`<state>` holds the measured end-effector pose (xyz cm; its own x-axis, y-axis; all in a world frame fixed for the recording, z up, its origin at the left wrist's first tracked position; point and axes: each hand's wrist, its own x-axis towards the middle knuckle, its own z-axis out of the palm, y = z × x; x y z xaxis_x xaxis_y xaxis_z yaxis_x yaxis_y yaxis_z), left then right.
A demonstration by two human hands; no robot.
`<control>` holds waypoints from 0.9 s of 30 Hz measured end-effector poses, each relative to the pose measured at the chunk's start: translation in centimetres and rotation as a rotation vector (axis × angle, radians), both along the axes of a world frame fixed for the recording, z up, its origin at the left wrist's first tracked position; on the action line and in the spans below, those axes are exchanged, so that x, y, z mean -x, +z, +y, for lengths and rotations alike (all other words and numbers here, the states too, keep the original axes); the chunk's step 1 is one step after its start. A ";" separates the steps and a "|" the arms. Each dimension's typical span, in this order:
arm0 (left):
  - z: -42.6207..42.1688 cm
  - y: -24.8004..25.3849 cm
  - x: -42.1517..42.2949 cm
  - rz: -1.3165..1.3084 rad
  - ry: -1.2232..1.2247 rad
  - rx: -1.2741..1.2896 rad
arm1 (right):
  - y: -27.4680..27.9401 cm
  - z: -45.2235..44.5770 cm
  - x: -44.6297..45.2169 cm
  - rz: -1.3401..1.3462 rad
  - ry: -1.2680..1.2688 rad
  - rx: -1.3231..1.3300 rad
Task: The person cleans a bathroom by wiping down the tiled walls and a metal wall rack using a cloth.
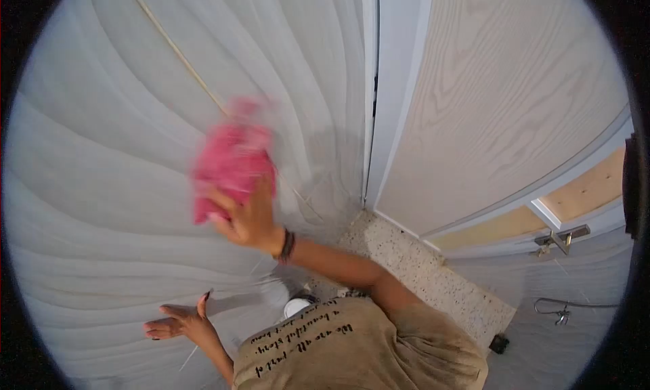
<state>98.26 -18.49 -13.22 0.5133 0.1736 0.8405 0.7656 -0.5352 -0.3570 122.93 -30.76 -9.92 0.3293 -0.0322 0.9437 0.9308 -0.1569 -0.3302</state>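
Your hands are apart. R hand (254,217) has the pink cloth (237,156) gripped at its lower end, up at the wall (88,153), L of the door (487,99). Cloth's long axis tilts up twd the door's top; contact w/ wall's blurred. L hand (177,323), empty, fingers spread, is farther from door & cloth.

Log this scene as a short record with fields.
Right hand: holding pink cloth, motion-blurred, at the wall
Left hand: holding nothing, fingers spread; wall contact unclear
Right wrist: dark bands
Door: pale, wood-grained, with metal handle
Floor: speckled
Shirt: brown, printed with dark lettering
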 end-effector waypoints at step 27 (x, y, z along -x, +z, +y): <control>-0.5 0.6 -0.2 0.071 0.003 0.048 | -20.5 -4.1 -11.7 1.052 -0.228 -0.775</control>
<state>98.48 -19.00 -12.63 0.5707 0.2147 0.7926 0.7410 -0.5505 -0.3844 134.61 -34.83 -30.40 0.8027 -0.5947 -0.0437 0.1563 0.2805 -0.9471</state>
